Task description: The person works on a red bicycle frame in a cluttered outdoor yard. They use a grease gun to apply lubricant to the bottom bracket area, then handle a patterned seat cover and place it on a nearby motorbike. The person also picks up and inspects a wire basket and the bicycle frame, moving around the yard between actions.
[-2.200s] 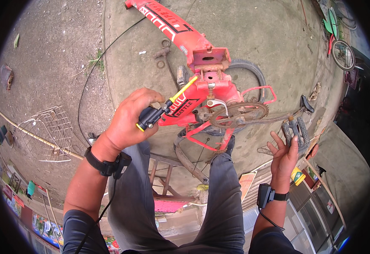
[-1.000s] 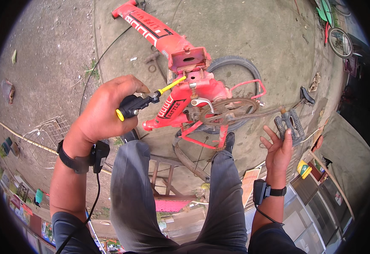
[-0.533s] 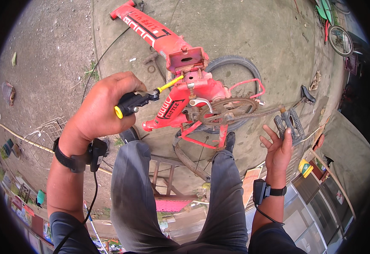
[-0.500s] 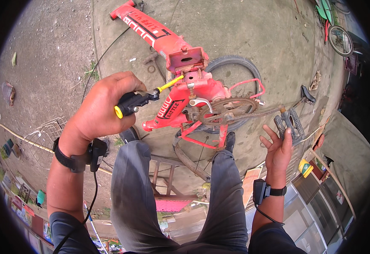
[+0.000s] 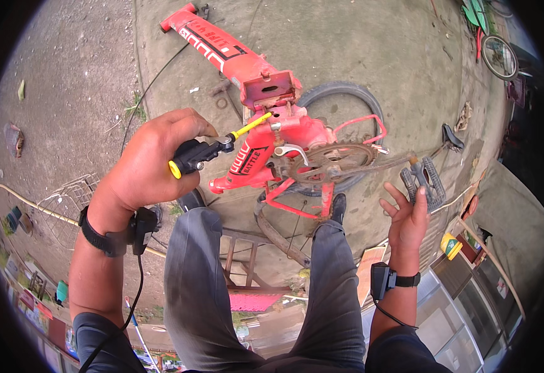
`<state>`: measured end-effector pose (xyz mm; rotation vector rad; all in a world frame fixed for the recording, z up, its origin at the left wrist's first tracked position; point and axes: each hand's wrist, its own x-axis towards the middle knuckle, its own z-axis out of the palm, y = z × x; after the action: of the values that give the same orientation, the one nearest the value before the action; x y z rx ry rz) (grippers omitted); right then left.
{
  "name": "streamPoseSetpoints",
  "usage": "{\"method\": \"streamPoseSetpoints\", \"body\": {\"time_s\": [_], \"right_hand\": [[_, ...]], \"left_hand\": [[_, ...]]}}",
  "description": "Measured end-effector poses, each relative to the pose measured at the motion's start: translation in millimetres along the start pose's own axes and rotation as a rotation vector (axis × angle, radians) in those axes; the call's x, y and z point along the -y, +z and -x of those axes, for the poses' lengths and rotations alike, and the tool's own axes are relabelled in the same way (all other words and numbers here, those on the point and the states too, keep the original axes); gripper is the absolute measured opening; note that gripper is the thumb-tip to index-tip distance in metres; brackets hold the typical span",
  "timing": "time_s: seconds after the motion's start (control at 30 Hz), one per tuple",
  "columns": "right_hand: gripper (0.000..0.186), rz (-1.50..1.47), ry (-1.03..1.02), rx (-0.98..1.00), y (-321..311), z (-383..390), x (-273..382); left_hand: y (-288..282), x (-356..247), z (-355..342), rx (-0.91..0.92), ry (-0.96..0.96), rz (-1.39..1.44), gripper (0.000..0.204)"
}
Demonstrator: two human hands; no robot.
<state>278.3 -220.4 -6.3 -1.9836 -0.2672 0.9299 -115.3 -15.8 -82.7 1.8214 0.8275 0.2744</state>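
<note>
A red folding bicycle frame [image 5: 213, 45] lies before me with its hinge plate [image 5: 270, 89] swung apart. My left hand [image 5: 150, 158] is closed around a black tool with a slim yellow shaft [image 5: 251, 126]. That shaft's tip meets the frame at the hinge joint, beside a small hole; whether it goes in cannot be made out. My right hand [image 5: 407, 217] is open, palm up with fingers spread, close to the black pedal [image 5: 430, 183]. Its thumb overlaps the pedal in view; contact is unclear. Below the hinge are a silver lever [image 5: 292, 153] and a rusty chainring [image 5: 334, 165].
A black tyre [image 5: 346, 89] lies under the frame. My legs [image 5: 200, 280] straddle the near side, by a rusty metal rack [image 5: 241, 264]. A wire basket [image 5: 66, 202] and a pale hose [image 5: 35, 204] are at left. Another wheel [image 5: 499, 57] stands far right.
The frame's hinge and the pedal have shifted slightly left. The yellow tip has moved slightly right against the hinge. Both hands keep nearly the same pose.
</note>
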Motion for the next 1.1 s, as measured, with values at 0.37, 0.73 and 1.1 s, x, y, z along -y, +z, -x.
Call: {"method": "streamPoseSetpoints", "body": {"time_s": [0.37,0.73,1.1], "right_hand": [[0.048,-0.011,-0.007,0.0,0.0,0.9,-0.3],[0.051,-0.031,-0.005,-0.006,0.4,2.1,-2.8],[0.048,-0.021,-0.015,-0.005,0.7,2.3,-2.4]], "left_hand": [[8.6,-18.1,-13.3,-0.006,-0.023,0.011,0.041],[17.4,-20.2,-22.2,-0.028,-0.009,-0.009,0.042],[17.2,-19.6,-22.5,-0.025,-0.023,-0.013,0.041]]}}
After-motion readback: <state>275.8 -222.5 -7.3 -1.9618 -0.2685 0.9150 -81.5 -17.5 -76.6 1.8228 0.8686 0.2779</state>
